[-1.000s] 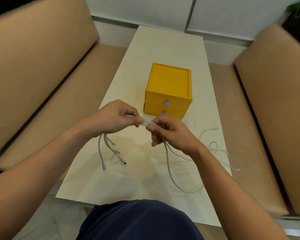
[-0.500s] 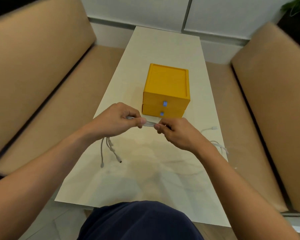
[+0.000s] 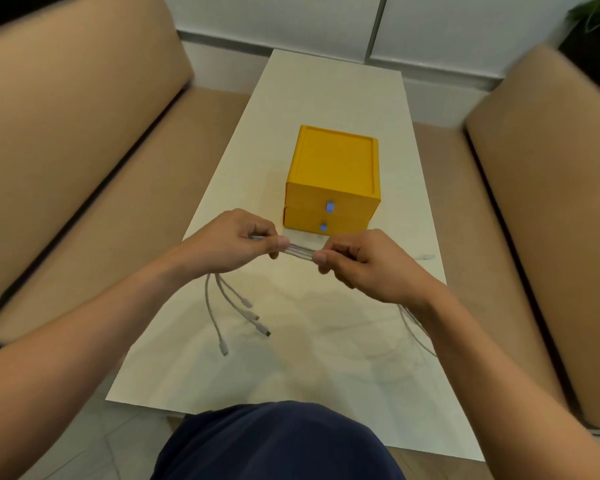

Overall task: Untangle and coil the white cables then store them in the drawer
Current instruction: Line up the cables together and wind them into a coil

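Observation:
Several white cables (image 3: pixel 300 252) run side by side, stretched taut between my two hands above the table. My left hand (image 3: pixel 238 244) pinches the bundle at its left end; several connector ends (image 3: pixel 248 315) dangle below it. My right hand (image 3: pixel 359 263) pinches the bundle a short way to the right, and the rest of the cables trail (image 3: pixel 418 327) under my right wrist. A yellow two-drawer box (image 3: pixel 333 181) stands just behind my hands, both drawers closed, each with a small blue pull.
The long cream table (image 3: pixel 326 98) runs away from me between two tan sofas (image 3: pixel 66 140). One loose cable end (image 3: pixel 426 257) lies on the table to the right of my right hand. A white wall stands at the far end.
My hands have drawn apart, so a longer stretch of the bundle shows between them. The loose cable loops at the right have been pulled in toward my right wrist.

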A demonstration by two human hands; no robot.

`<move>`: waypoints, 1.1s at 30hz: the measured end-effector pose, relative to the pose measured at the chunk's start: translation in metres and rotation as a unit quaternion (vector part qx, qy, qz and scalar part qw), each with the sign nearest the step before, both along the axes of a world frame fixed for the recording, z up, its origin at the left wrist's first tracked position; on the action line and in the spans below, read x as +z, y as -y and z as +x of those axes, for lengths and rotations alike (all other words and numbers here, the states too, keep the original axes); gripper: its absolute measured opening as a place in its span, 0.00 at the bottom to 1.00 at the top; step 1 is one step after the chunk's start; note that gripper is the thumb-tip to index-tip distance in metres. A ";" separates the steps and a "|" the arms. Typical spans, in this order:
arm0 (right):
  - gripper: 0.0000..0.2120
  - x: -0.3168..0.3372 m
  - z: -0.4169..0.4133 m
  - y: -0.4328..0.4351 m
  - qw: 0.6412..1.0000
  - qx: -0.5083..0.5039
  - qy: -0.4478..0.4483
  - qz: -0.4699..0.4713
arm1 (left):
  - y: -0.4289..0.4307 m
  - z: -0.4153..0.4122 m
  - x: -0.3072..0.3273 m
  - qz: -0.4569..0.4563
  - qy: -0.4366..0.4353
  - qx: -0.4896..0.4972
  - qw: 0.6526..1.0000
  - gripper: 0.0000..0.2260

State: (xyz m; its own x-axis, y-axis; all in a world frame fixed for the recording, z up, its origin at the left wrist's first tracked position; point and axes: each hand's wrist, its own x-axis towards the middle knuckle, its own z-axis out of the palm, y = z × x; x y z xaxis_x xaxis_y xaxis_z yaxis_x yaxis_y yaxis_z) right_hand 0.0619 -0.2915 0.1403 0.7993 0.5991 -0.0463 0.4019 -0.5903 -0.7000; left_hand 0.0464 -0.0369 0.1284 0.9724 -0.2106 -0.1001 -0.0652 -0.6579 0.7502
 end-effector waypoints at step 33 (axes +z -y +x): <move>0.14 -0.006 -0.014 -0.001 0.983 -0.073 0.086 -0.148 | 0.029 -0.005 0.015 0.020 -0.018 -0.046 0.999 0.12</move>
